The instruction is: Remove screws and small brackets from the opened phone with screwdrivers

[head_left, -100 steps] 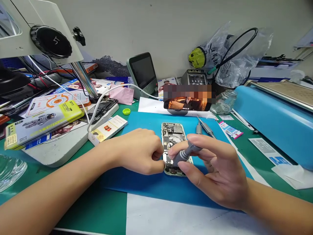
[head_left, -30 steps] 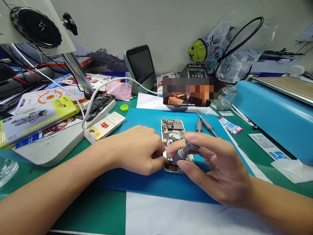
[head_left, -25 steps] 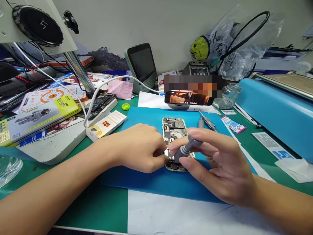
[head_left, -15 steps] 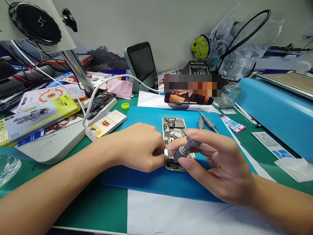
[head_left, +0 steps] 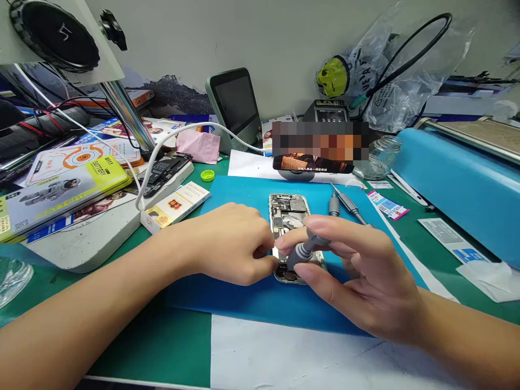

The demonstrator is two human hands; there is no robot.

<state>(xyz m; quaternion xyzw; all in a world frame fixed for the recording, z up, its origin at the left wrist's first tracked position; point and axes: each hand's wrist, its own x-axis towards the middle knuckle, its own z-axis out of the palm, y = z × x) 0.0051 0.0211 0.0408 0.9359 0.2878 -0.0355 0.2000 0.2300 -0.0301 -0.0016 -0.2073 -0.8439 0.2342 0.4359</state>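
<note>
An opened phone lies on the blue mat, its inner boards and metal parts exposed. My left hand is closed, fingers curled, thumb and forefinger against the phone's left edge. Between the thumb and fingers of my right hand is a grey precision screwdriver, held tilted over the phone's lower half with the forefinger at its cap. Its tip is hidden from me. Two more screwdrivers, one grey and one slimmer, rest on the mat behind my right hand.
Behind the mat a phone plays a video beside a glass jar. At left are a small box, a green cap, a battery box and a microscope stand. A blue machine stands at right.
The screwdriver and my right fingers have shifted very slightly; the grip is unchanged. My left hand and the opened phone stay in place.
</note>
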